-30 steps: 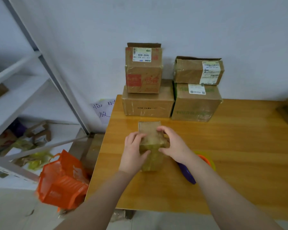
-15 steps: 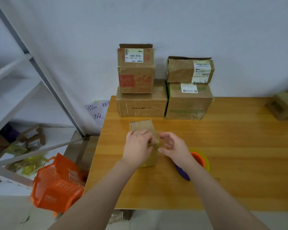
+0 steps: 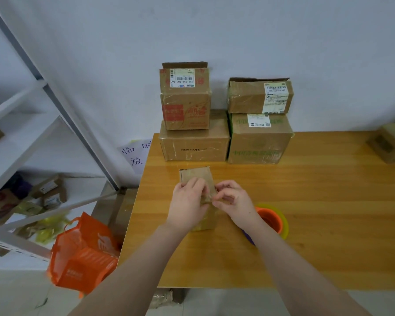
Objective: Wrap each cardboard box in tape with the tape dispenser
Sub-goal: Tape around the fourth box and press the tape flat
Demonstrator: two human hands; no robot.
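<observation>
Cardboard box [image 3: 195,176] under left hand [image 3: 187,202]

We see two bare hands, L hand [image 3: 187,206] & R hand [image 3: 234,201], each w/ its forearm reaching the btm edge of the frame. L forearm [image 3: 132,270] & R forearm [image 3: 301,270] are uncovered the whole visible length, wrist to frame edge; anything worn higher up is out of our view. Both arms look smooth & rounded, getting wider toward the btm, partly the wide-angle lens. Knuckles show as soft bumps, fingers fairly short & full. Nails are too small & blurred for us to tell.
</observation>
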